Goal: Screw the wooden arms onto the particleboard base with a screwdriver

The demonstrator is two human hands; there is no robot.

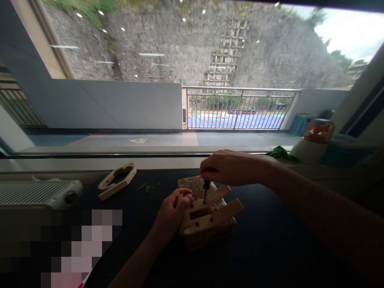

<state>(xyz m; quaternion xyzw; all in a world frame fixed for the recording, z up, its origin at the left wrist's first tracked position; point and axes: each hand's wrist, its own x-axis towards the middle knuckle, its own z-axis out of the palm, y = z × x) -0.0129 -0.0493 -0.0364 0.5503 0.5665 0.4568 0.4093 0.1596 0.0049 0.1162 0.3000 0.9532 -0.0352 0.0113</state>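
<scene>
My right hand (220, 167) is closed around the dark handle of a screwdriver (207, 185), held upright. Its shaft points down into a hole in the far arm of a U-shaped wooden piece (220, 214). That piece has several dark holes and rests on a brown block (192, 183) that looks wrapped in clear film. At the curved left end of the wooden piece, my left hand (177, 204) grips it with thumb and fingers. The screwdriver's tip is hidden in the hole, so I cannot tell what it touches.
A similar wooden piece (120, 180) lies on the dark table (264, 240) at the left, with several screws (147, 188) beside it. A white heater (39, 192) stands far left. Near the window at the right are a white-and-orange bottle (313, 144) and a green cloth (279, 152).
</scene>
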